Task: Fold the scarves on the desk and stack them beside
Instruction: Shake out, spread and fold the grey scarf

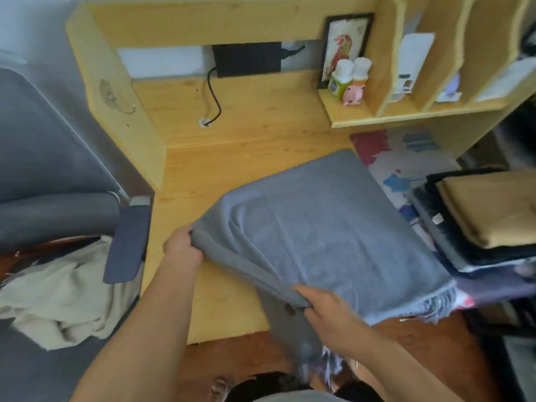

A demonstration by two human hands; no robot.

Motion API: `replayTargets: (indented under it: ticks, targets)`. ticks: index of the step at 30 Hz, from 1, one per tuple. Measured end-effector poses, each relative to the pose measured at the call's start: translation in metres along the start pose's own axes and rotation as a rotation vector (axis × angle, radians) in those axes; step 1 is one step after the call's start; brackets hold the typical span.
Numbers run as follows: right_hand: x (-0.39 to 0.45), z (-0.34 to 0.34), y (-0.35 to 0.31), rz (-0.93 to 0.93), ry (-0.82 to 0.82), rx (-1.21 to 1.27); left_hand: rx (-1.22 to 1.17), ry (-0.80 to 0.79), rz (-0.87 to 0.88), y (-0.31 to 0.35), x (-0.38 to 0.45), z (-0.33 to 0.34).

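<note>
Head view: a grey scarf (327, 227), soft and napped with a fringed end, lies spread over the pale pine desk (208, 175), its near part hanging off the front edge. The left hand (182, 248) grips the scarf's left corner, fingers curled round a bunched fold. The right hand (327, 311) pinches the near folded edge, thumb on top. Right of the scarf sits a stack of folded scarves (487, 216), tan over black. Behind the scarf, a paint-splash mat (406, 158); further back, two bottles (348, 76) and a black cable (214, 97). Left of the scarf, a cream cloth (58, 297) lies crumpled on a grey chair (52, 169).

Pine shelving (406, 117), grey chair (43, 158), wooden floor (435, 358).
</note>
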State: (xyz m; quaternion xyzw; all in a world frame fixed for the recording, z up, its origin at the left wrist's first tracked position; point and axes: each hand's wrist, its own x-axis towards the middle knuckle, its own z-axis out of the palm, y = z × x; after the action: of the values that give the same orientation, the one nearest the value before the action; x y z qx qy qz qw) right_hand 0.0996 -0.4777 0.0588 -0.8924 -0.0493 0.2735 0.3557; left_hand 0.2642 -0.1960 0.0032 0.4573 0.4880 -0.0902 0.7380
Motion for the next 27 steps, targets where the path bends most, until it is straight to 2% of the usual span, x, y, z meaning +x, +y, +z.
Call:
replayTargets:
  ticks: [1,4,7,11,13,15,17,18,19,21,23,25,27]
  targets:
    - [-0.006,-0.007,0.008,0.038,0.04,0.026,0.037,0.053,0.061,0.0,-0.008,0.019]
    - [-0.018,-0.03,0.03,0.166,0.13,0.037,-0.086,0.09,0.312,0.007,-0.039,0.088]
    - [-0.028,-0.06,0.055,0.308,0.261,0.08,-0.044,-0.132,0.263,0.021,-0.063,0.147]
    - [-0.031,-0.111,0.094,0.467,0.564,0.288,-0.034,-0.492,0.242,0.011,-0.094,0.216]
    - [-0.02,-0.132,0.133,0.554,0.656,0.303,0.137,-0.666,0.223,-0.02,-0.109,0.241]
    - [-0.007,-0.144,0.173,0.638,0.629,0.309,0.541,-0.609,0.343,-0.056,-0.106,0.238]
    - [0.003,-0.141,0.204,0.685,0.497,0.306,0.95,-0.297,0.528,-0.088,-0.088,0.21]
    - [0.006,-0.138,0.21,0.686,0.438,0.283,1.067,-0.114,0.591,-0.105,-0.078,0.189]
    - [0.007,-0.135,0.214,0.684,0.408,0.247,1.068,0.031,0.54,-0.125,-0.067,0.166]
    - [0.008,-0.131,0.218,0.687,0.413,0.188,0.925,0.12,0.289,-0.162,-0.055,0.129]
    - [0.01,-0.131,0.22,0.72,0.45,0.157,0.783,0.025,0.113,-0.192,-0.057,0.118]
    - [0.013,-0.131,0.224,0.785,0.437,0.132,0.665,-0.081,0.062,-0.211,-0.067,0.123]
    - [0.014,-0.129,0.227,0.827,0.381,0.13,0.62,-0.098,0.062,-0.217,-0.075,0.119]
